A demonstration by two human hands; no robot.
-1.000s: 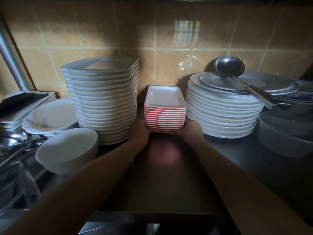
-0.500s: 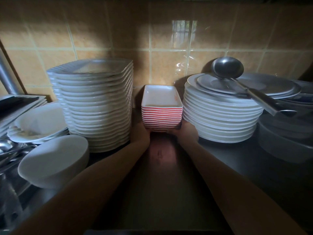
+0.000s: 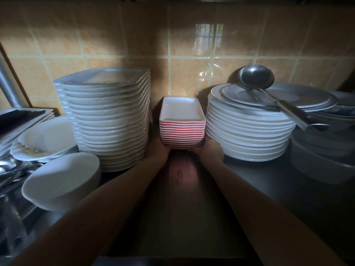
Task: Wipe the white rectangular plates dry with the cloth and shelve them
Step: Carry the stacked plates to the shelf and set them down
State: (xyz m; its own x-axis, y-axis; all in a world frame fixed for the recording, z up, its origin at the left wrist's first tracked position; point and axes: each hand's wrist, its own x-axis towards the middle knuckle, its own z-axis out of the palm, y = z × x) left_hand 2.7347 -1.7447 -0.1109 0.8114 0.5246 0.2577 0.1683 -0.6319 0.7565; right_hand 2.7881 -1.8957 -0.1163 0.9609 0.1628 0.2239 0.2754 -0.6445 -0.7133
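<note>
A stack of several small rectangular dishes (image 3: 182, 129), white inside with red sides, stands on the dark shelf (image 3: 180, 208) near the tiled back wall. My left hand (image 3: 161, 148) grips the stack's lower left corner and my right hand (image 3: 208, 149) grips its lower right corner. The fingertips are hidden under the stack. It sits in the gap between a tall stack of white square plates (image 3: 109, 120) on the left and a stack of round white plates (image 3: 247, 129) on the right. No cloth is in view.
A metal ladle (image 3: 269, 89) lies on the round plates. White bowls (image 3: 61, 181) and cutlery (image 3: 11, 169) fill the left. Grey bowls (image 3: 322, 162) crowd the right. A metal pipe (image 3: 7, 87) rises at far left.
The stack of red-sided dishes has slid a little further back into the gap, with both hands still on its base. The camera has moved slightly nearer.
</note>
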